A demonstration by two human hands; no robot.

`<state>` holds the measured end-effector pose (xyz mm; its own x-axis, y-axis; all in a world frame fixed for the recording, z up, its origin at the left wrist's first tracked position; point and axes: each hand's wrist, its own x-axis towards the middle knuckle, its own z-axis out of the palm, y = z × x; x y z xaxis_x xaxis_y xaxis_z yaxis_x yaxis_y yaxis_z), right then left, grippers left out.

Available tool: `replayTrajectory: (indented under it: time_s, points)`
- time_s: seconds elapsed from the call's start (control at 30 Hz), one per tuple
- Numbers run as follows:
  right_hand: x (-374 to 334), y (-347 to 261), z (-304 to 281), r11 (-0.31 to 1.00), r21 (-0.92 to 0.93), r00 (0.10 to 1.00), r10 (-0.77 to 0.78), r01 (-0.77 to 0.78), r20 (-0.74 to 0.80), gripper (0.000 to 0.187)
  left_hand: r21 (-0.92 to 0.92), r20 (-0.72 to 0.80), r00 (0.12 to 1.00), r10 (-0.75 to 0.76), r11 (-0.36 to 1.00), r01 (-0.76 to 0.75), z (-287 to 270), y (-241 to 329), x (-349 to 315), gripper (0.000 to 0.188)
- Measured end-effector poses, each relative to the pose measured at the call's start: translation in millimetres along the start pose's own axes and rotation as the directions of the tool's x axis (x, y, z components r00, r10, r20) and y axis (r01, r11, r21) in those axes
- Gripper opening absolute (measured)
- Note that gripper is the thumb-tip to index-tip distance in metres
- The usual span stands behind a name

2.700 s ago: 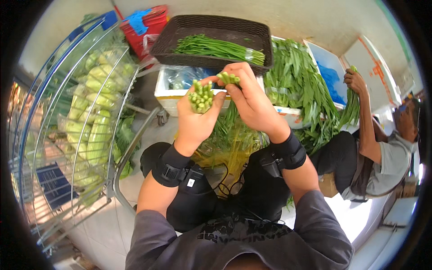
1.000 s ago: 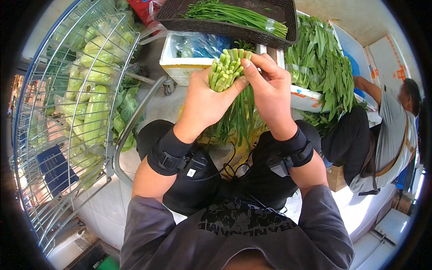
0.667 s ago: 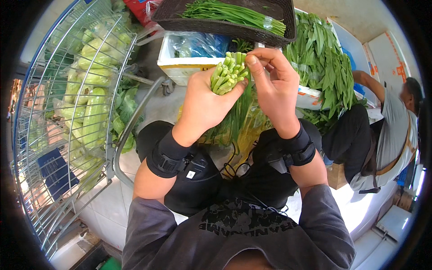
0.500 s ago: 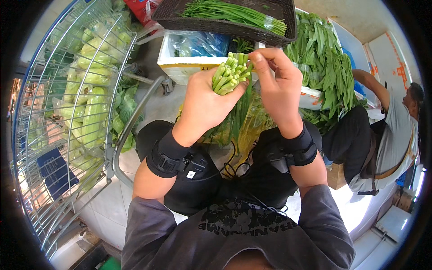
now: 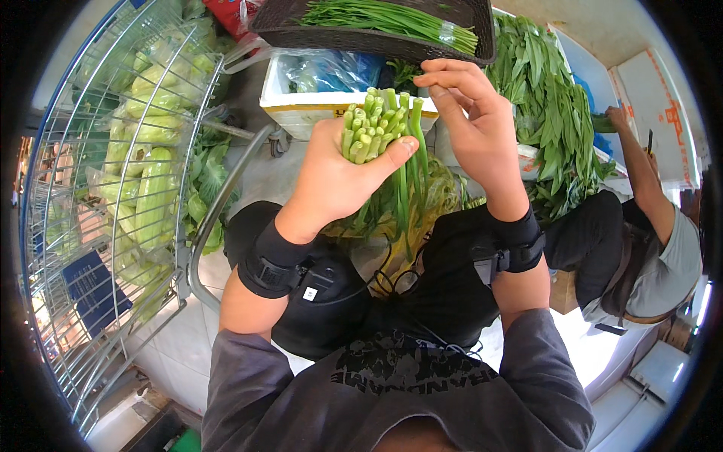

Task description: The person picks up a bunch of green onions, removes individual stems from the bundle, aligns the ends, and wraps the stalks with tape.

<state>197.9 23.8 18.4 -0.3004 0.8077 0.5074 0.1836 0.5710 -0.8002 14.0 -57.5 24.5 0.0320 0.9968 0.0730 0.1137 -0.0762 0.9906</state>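
My left hand [image 5: 324, 169] is wrapped round a bunch of green vegetable stalks [image 5: 373, 124], its cut pale ends turned up toward me. Long green parts hang below my fist over a yellow plastic bag [image 5: 388, 260] between my knees. A few stalks stand slightly apart at the bunch's right side, by my thumb tip. My right hand [image 5: 478, 128] hovers just right of the bunch, apart from it. Its fingers are bent loosely, with thumb and fingertips separated and nothing visible between them.
A dark woven basket [image 5: 301, 36] with thin green stems [image 5: 384, 19] stands ahead, behind a white foam box [image 5: 301, 113]. Leafy greens [image 5: 535, 98] are heaped to the right, near another person [image 5: 648, 248]. At left stands a wire cart [image 5: 188, 226] of bagged gourds [image 5: 154, 188].
My right hand has drawn away from the stalks, up and to the right, its fingers parting. The left hand has shifted slightly left with the bunch. The other person's arm reaches farther forward.
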Motion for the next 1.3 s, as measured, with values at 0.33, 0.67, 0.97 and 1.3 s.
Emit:
replayTrajectory:
  time_s: [0.33, 0.67, 0.97, 1.3]
  points:
    - [-1, 0, -5, 0.984, -0.170, 0.998, -0.052, 0.048, -0.019, 0.016, -0.395, 0.259, 0.966, 0.017, 0.914, 0.090, -16, 4, -8, 0.039]
    - [-7, -17, -1, 0.982, 0.147, 0.991, -0.128, 0.121, 0.041, 0.019, -0.448, 0.405, 0.913, 0.042, 0.880, 0.158, -25, -5, -10, 0.033]
    - [-11, -24, -6, 0.857, 0.498, 0.945, -0.264, 0.136, 0.195, 0.031, -0.184, 0.370, 0.928, -0.039, 0.976, 0.114, -21, 7, -5, 0.030]
    - [-12, -22, -5, 0.864, 0.490, 0.976, -0.192, 0.118, 0.103, 0.026, -0.138, 0.278, 0.959, -0.054, 0.986, 0.095, -7, 7, 0, 0.024]
